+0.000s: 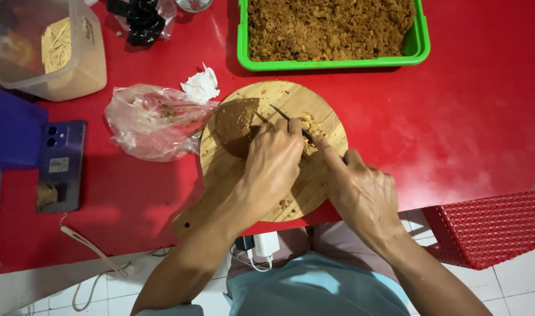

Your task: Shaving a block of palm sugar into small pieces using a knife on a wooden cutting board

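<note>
**Shaving a brown block on a round board**

The left hand (273, 158) lay closed over a dark brown block (235, 126) — apparently a lump of palm sugar — pinning it on the left half of a round wooden cutting board (314, 181) at the near edge of the red desk (454, 117). The right hand (361, 193) was curled around a knife handle, index finger extended along the back of the knife (288, 120), whose thin dark blade slanted towards the block's right face. Pale crumbs (311, 126) lay on the board just beside the blade. Beyond the board stood a green tray (422, 44) heaped with similar brown shavings; to the left lay a crumpled plastic bag (150, 120), a white tissue (201, 86), a phone (60, 167) and a clear lidded tub (51, 50). The step in hand appeared to be slicing shavings off the block; the next stroke would likely call for a firm hold — fingertips kept behind the cutting line.
</note>
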